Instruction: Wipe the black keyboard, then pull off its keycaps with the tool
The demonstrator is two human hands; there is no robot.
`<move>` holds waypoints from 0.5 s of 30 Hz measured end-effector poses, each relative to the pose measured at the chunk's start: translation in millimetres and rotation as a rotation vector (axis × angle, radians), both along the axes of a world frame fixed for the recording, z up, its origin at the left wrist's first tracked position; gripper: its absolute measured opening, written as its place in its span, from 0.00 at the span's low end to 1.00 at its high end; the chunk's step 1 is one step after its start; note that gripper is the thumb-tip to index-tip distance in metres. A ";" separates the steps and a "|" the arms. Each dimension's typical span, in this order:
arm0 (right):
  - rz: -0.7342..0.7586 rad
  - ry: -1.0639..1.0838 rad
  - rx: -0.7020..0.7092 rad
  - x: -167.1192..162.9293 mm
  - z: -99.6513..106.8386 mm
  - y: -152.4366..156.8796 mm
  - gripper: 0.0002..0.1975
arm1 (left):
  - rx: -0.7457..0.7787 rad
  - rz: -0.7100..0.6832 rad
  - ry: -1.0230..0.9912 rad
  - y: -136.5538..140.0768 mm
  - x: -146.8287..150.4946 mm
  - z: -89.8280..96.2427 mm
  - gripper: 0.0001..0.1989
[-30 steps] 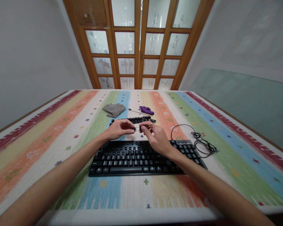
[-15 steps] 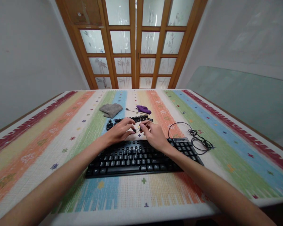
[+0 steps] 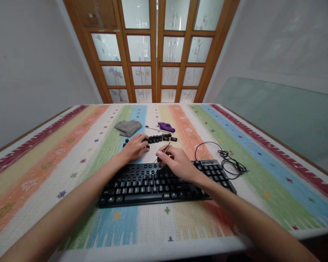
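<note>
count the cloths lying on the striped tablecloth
2: a gray cloth, and a purple cloth to its right, both beyond the loose keycaps. No others show, though the left hand could hide a small one.

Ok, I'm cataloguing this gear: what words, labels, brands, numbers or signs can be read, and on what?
No text can be read.
Keyboard: pale key markings, too small.
Loose keycaps: any markings too small.
Brown panel in the door: small pale mark, too blurred.

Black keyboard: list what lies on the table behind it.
Behind the keyboard lie loose keycaps, a thin rod, a gray cloth and a purple item. Whatever the left hand covers there cannot be seen.
</note>
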State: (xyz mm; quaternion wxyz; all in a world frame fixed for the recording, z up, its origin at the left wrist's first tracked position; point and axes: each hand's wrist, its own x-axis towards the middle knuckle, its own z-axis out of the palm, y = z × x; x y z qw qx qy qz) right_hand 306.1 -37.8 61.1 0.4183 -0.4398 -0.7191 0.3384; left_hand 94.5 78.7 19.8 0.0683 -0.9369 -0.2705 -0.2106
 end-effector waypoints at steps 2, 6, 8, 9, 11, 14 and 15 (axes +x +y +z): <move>0.036 -0.068 0.028 -3.6 4.3 -8.5 0.14 | 0.023 0.015 0.009 1.9 0.4 -2.3 0.06; 0.099 -0.125 0.026 -6.3 7.7 -17.2 0.14 | 0.058 0.049 0.010 4.2 -0.8 -4.8 0.06; 0.135 -0.130 0.009 -7.6 6.2 -18.6 0.14 | 0.061 0.065 0.017 5.1 -2.0 -5.1 0.06; 0.149 -0.135 0.006 -8.6 4.9 -18.9 0.14 | 0.059 0.073 0.023 5.3 -2.5 -5.1 0.05; 0.160 -0.148 0.008 -11.2 2.0 -19.3 0.15 | 0.051 0.082 0.029 5.6 -3.5 -4.7 0.05; 0.140 -0.160 0.012 -15.5 -2.1 -19.3 0.14 | 0.034 0.081 0.020 5.0 -4.6 -3.9 0.05; 0.132 -0.157 0.014 -16.8 -3.5 -19.2 0.14 | 0.029 0.080 0.016 4.7 -5.0 -3.6 0.05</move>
